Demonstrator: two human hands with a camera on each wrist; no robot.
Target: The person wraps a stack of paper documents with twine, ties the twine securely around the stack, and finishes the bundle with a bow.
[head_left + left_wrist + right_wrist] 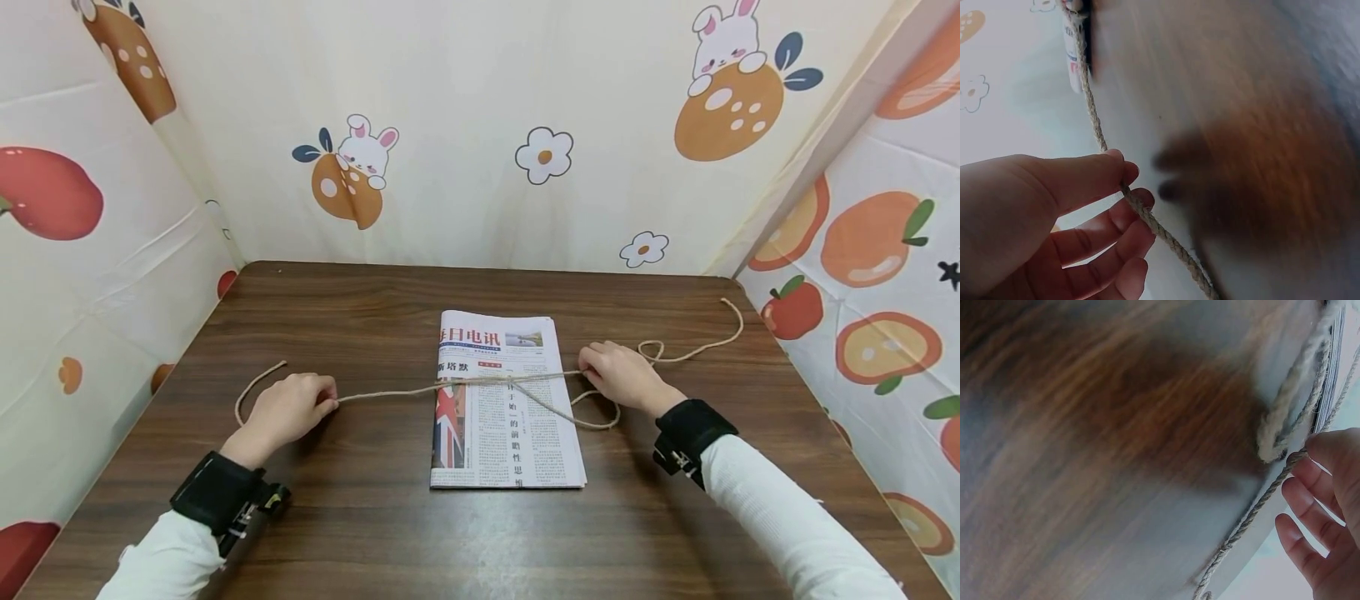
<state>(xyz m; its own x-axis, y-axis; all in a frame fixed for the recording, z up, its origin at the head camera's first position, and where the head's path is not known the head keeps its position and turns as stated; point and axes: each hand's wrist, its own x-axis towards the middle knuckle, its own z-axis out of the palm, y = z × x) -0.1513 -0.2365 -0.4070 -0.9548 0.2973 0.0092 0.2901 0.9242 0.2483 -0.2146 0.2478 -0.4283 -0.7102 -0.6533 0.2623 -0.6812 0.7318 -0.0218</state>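
Observation:
A folded newspaper (517, 450) lies on the table with a thin beige rope (390, 392) drawn across its upper half. Left of the paper, my left hand (294, 406) pinches the rope between thumb and index finger, as the left wrist view shows with the rope (1094, 115) running past the fingertips. On the other side my right hand (618, 372) pinches a rope strand (1260, 503) just beyond the paper's right edge. Over the paper the strands cross, and a slack loop (600, 427) bulges past its right side. Whether the crossing is knotted, I cannot tell.
The brown wooden table (360, 533) is bounded by a printed curtain (465, 208) at the back and printed sheets at both sides. One loose rope end (258, 379) curves behind the left hand; another tail (705, 346) trails toward the back right corner.

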